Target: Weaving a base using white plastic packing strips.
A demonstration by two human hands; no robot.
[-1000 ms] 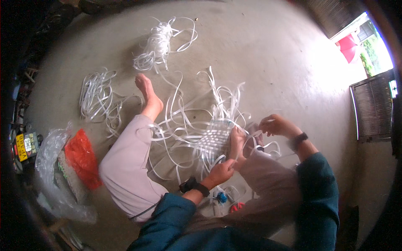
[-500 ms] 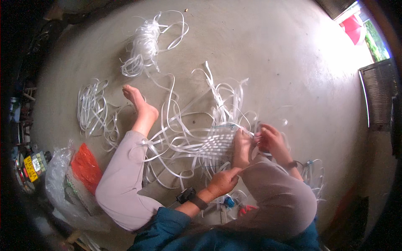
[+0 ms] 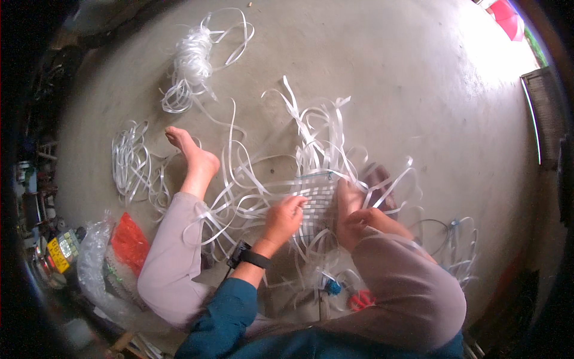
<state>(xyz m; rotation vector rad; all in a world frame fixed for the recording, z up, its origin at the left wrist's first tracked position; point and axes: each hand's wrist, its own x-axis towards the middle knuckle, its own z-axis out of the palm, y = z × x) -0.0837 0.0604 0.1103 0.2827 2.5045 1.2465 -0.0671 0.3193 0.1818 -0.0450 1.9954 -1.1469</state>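
Note:
A partly woven mat (image 3: 317, 204) of flat white plastic strips lies on the floor between my legs, with long loose strip ends (image 3: 320, 125) fanning out beyond it and to its left. My bare right foot (image 3: 348, 200) rests on its right edge. Over the left side of the weave, my left hand (image 3: 283, 220) is closed, fingertips pinching a white strip. My right hand (image 3: 368, 221) is closed beside my right ankle; a white strip trails from it across my trouser leg. The exact grip of its fingers is partly hidden.
A tangled bundle of white strip (image 3: 194, 57) lies far left, and a looser coil (image 3: 128, 158) nearer. Clear plastic (image 3: 95, 251) and an orange-red bag (image 3: 130, 244) lie at left. A dark slipper (image 3: 380, 182) sits beyond my right foot; a red-handled tool (image 3: 360, 300) lies near me.
My left hand has moved up and left, from near my right knee onto the weave. My right hand has come down and inward to my ankle, uncovering the slipper.

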